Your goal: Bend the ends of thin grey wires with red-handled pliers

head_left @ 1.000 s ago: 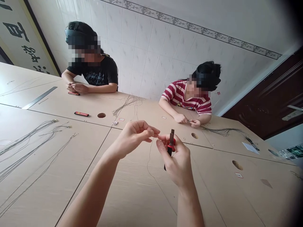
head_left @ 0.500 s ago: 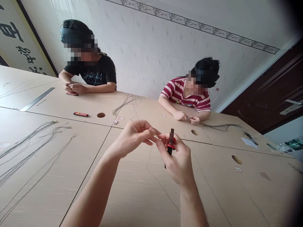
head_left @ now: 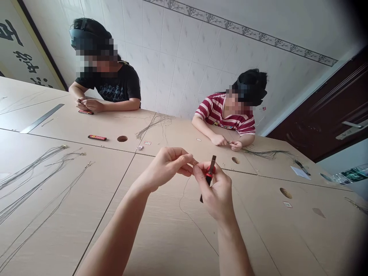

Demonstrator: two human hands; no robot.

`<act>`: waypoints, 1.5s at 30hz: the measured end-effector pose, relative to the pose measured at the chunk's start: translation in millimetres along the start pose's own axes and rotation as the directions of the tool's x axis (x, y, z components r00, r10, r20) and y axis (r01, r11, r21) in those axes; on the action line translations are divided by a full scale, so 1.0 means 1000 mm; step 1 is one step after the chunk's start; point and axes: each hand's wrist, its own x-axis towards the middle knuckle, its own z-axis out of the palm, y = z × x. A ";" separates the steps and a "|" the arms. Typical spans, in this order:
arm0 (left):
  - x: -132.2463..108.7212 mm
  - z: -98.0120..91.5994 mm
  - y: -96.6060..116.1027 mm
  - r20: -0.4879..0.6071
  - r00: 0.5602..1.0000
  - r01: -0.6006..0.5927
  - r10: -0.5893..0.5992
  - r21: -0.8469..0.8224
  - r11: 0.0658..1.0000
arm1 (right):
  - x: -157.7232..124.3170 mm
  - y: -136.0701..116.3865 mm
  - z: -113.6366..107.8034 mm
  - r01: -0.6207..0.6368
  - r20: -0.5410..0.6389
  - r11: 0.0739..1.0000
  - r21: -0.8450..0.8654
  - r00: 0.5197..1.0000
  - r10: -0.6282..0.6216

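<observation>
My left hand (head_left: 169, 165) is raised over the table with thumb and forefinger pinched on the end of a thin wire (head_left: 184, 195), which hangs down in a loop onto the tabletop. My right hand (head_left: 215, 191) is closed round a small red-and-black tool (head_left: 209, 172), its dark tip pointing up. The fingertips of both hands meet at a tiny metal piece on the wire's end. Both forearms reach in from the bottom edge.
The light wooden table (head_left: 71, 214) has round holes (head_left: 122, 138). Several long wires (head_left: 37, 168) lie at left, a metal ruler (head_left: 40, 119) further back. Two other people, one in black (head_left: 115, 86) and one in red stripes (head_left: 227, 115), work across the table. A dark door (head_left: 330, 111) stands right.
My hands have closed together a little and the tool has tilted slightly to the right. The view has shifted slightly.
</observation>
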 end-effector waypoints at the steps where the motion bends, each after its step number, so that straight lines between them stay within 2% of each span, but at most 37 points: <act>1: 0.000 0.000 0.000 0.010 1.000 0.002 -0.002 -0.006 1.000 | 0.000 0.000 0.000 -0.017 0.006 0.999 0.033 1.000 0.016; 5: 0.000 -0.004 0.000 0.033 0.999 -0.003 0.003 -0.001 1.000 | 0.001 0.001 -0.001 -0.114 0.050 0.983 0.145 0.993 0.107; 8: -0.002 -0.011 0.001 0.017 0.997 -0.075 0.074 0.078 0.994 | 0.002 0.000 -0.001 -0.190 0.090 0.946 0.263 0.981 0.172; 12: -0.006 -0.021 0.003 0.045 0.988 -0.153 0.147 0.199 0.968 | 0.004 0.000 -0.001 -0.343 0.224 0.841 0.418 0.936 0.271; 17: -0.009 -0.024 0.005 0.157 0.980 -0.155 0.124 0.203 0.967 | 0.005 0.001 -0.002 -0.452 0.353 0.726 0.517 0.886 0.300; 32: -0.008 -0.014 0.005 0.109 0.993 -0.076 0.049 0.255 0.964 | 0.006 0.000 -0.002 -0.466 0.349 0.737 0.490 0.879 0.324; 38: -0.006 -0.012 0.003 0.094 0.995 -0.066 0.046 0.225 0.972 | 0.006 -0.003 -0.003 -0.423 0.279 0.792 0.440 0.903 0.327; 45: -0.006 -0.013 0.004 0.050 0.998 -0.060 0.049 0.252 0.966 | 0.006 -0.003 -0.004 -0.374 0.260 0.831 0.412 0.922 0.286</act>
